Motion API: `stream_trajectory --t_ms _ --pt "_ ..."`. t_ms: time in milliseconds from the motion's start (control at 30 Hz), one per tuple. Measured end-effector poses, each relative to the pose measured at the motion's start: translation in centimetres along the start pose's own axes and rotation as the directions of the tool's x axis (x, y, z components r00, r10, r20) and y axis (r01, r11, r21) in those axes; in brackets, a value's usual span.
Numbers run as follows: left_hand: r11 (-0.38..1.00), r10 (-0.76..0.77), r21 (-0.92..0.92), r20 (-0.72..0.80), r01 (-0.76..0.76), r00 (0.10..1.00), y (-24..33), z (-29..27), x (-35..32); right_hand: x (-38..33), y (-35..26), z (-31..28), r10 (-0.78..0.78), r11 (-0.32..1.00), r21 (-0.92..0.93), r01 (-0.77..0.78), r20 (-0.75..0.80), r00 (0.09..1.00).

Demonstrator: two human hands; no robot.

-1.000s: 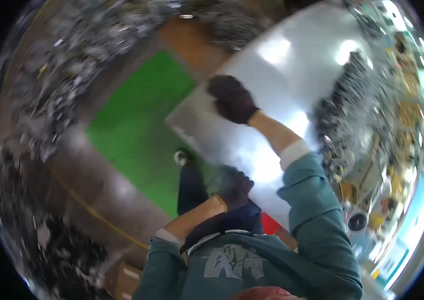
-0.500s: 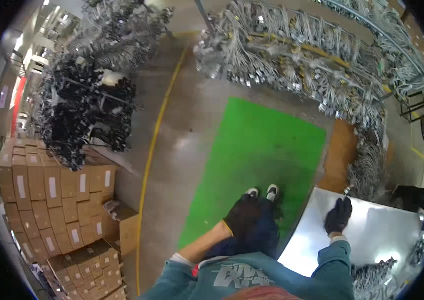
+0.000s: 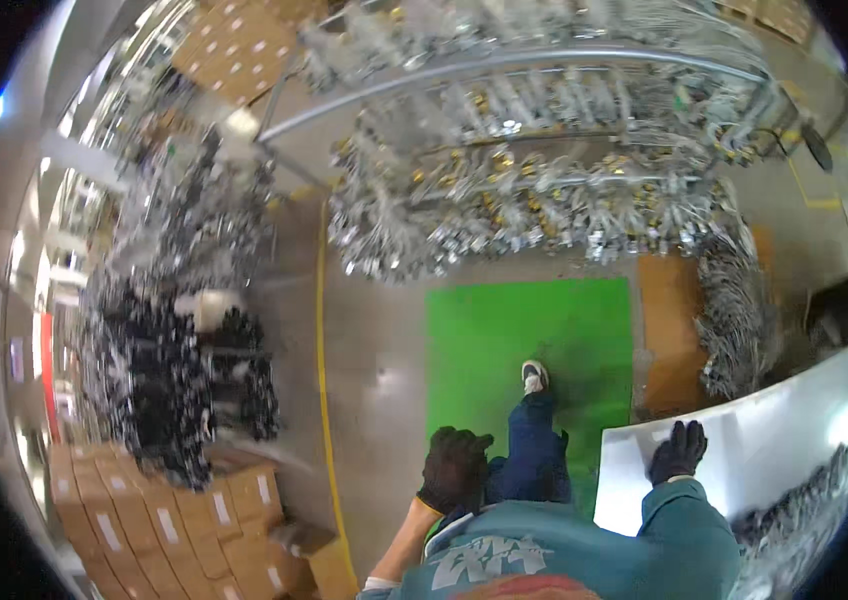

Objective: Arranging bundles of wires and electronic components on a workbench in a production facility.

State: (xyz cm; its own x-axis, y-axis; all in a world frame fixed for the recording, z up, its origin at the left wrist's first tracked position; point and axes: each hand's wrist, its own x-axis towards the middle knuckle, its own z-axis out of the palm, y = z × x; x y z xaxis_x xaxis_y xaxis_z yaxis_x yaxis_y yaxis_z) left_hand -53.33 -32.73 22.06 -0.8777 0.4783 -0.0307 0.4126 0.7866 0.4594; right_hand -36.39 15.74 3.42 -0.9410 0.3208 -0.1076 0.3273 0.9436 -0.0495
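Note:
My left hand (image 3: 454, 468), in a dark glove with a yellow-orange cuff edge, hangs in front of my body beside my leg. Its fingers are loosely bent with the thumb standing apart, and I see nothing in it. On the right, my right hand (image 3: 679, 452), also dark-gloved, rests on the shiny white tabletop (image 3: 744, 440) near its far left corner. Those fingers are stretched out and a little spread, holding nothing. Bundles of grey cables (image 3: 794, 510) lie on the same table, closer to my right sleeve.
Ahead stands a metal rack (image 3: 504, 70) hung with many wire harnesses (image 3: 544, 215). A green mat (image 3: 504, 330) lies underfoot, with a brown board (image 3: 669, 330) beside it. To the left are black harnesses (image 3: 154, 370), stacked cartons (image 3: 164, 520) and a yellow floor line (image 3: 324, 400).
My view has swung, so the rack shows more squarely and lower. One shoe shows instead of two. My left hand has shifted left and lower; my right hand stays on the tabletop.

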Motion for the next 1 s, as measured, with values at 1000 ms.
stream_trajectory --t_ms 1000 --pt "0.626 0.596 0.648 -0.038 -0.434 0.802 -15.4 -24.3 45.9 15.6 -22.7 -1.4 0.421 0.436 0.249 -0.865 0.793 0.441"
